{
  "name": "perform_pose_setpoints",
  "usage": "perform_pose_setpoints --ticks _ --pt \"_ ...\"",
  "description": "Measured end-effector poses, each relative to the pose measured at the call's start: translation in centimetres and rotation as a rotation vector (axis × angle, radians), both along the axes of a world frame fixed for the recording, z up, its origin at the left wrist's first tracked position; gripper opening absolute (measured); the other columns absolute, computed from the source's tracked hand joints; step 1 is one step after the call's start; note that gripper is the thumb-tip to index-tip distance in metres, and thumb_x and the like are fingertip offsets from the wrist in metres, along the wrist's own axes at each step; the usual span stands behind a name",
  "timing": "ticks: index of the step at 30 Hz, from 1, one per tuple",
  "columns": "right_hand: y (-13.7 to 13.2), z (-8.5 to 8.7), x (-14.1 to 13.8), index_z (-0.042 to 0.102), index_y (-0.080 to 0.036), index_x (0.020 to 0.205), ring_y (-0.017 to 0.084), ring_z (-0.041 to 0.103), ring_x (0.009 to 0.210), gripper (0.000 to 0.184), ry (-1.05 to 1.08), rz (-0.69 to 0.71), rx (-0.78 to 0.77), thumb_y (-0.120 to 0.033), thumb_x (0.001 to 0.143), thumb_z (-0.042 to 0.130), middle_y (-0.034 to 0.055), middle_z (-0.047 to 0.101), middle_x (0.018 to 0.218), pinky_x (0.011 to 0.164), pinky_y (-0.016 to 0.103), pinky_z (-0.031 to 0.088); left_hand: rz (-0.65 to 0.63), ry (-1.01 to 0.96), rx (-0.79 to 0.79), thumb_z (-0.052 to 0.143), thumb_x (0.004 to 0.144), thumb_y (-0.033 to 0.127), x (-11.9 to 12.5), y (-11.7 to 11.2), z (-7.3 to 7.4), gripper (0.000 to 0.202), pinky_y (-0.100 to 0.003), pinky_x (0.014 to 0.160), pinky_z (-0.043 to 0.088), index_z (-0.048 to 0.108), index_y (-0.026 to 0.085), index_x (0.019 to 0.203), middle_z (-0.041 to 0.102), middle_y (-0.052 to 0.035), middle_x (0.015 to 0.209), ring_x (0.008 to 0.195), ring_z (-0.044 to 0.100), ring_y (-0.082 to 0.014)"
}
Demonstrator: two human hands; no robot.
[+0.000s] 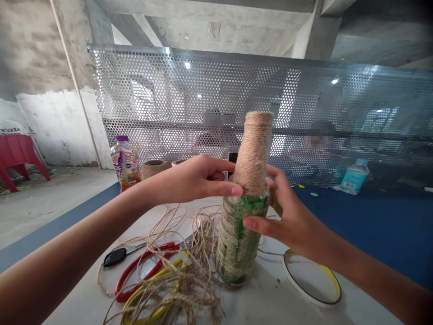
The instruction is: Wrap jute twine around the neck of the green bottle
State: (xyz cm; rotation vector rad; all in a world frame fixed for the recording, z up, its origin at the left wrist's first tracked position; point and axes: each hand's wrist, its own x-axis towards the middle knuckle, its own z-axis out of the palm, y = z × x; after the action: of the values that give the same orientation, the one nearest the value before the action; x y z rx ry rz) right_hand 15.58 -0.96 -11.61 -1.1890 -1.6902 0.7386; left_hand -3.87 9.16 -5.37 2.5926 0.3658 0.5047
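Observation:
A green bottle [241, 234] stands upright in front of me. Jute twine [253, 149] is wound in tight rows around its neck, and pale slanting bands cover much of its body. My left hand [203, 178] grips the lower edge of the wound neck, thumb in front, some fingers hidden behind. On the other side my right hand [284, 212] curls around the shoulder, its thumb on the green surface. Loose jute twine [182, 289] lies tangled left of the bottle, partly over scissors [149, 275] with red and yellow handles.
A black-handled tool [115, 257] lies left of the scissors. A narrow tape roll [313, 300] rests at right. Farther back stand a purple-capped bottle [125, 164], a twine roll [154, 169] and a blue-labelled bottle [355, 177]. A perforated metal screen [189, 90] borders the table, with people behind it.

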Motion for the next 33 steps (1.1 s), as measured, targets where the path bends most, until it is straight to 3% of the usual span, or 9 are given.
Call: perform_pose_setpoints --ticks 6,9,14,18,24,29,33 --pt "0.2 0.7 0.9 0.018 -0.031 0.14 0.024 0.041 0.132 0.069 0.079 0.261 -0.058 -0.024 0.086 0.06 0.0075 0.043 0.143 0.109 0.049 0.034 -0.005 -0.007 -0.011 0.059 0.084 0.044 0.0 0.6 -0.5 0.035 -0.02 0.045 0.025 0.066 0.017 0.106 0.046 0.0041 0.061 0.053 0.035 -0.0077" --pt "0.3 0.8 1.3 0.021 -0.03 0.143 0.026 0.029 0.14 0.072 0.016 0.278 -0.03 -0.026 0.084 0.062 0.0067 0.032 0.151 0.113 0.05 0.027 0.006 -0.002 -0.029 0.062 0.083 0.039 0.2 -0.1 -0.2 0.029 -0.02 0.044 0.023 0.067 0.017 0.103 0.037 0.0055 0.06 0.052 0.032 -0.007" --pt "0.6 0.6 1.7 0.008 -0.033 0.148 0.027 0.018 0.143 0.092 -0.043 0.237 0.02 -0.033 0.078 0.068 0.0058 0.022 0.155 0.114 0.052 0.024 0.036 0.014 -0.02 0.066 0.081 0.035 0.1 -1.2 0.5 0.026 -0.02 0.043 0.022 0.068 0.015 0.098 0.032 0.006 0.058 0.052 0.03 -0.0068" --pt "0.7 0.3 1.6 0.01 -0.035 0.146 0.029 0.025 0.14 0.093 -0.044 0.185 0.05 -0.032 0.075 0.07 0.0057 0.03 0.15 0.111 0.055 0.028 0.05 0.029 -0.008 0.064 0.082 0.035 0.0 -1.4 0.5 0.027 -0.02 0.043 0.021 0.068 0.016 0.101 0.031 0.0064 0.057 0.05 0.028 -0.0068" --pt "-0.4 -0.4 -0.2 0.021 -0.035 0.139 0.027 0.041 0.129 0.071 -0.033 0.0 0.206 -0.023 0.08 0.059 0.0053 0.044 0.139 0.106 0.051 0.037 0.102 0.023 0.008 0.065 0.082 0.035 0.2 -1.4 0.4 0.03 -0.019 0.042 0.02 0.068 0.017 0.105 0.031 0.0069 0.054 0.049 0.027 -0.0067" --pt "-1.0 -0.9 -1.6 0.018 -0.041 0.136 0.028 0.046 0.125 0.08 -0.08 -0.188 0.164 -0.034 0.076 0.071 0.0033 0.044 0.138 0.102 0.053 0.041 0.114 0.012 0.009 0.064 0.081 0.038 0.3 -1.1 0.2 0.033 -0.019 0.041 0.021 0.068 0.016 0.106 0.033 0.0073 0.052 0.047 0.028 -0.0066" --pt "-0.9 -0.8 -1.3 0.017 -0.041 0.133 0.027 0.053 0.117 0.071 -0.015 -0.142 0.159 -0.035 0.082 0.066 0.0044 0.048 0.133 0.095 0.049 0.049 0.054 -0.006 0.004 0.06 0.084 0.043 0.2 -0.1 -0.1 0.036 -0.019 0.044 0.025 0.068 0.018 0.108 0.044 0.0048 0.057 0.051 0.033 -0.0074"
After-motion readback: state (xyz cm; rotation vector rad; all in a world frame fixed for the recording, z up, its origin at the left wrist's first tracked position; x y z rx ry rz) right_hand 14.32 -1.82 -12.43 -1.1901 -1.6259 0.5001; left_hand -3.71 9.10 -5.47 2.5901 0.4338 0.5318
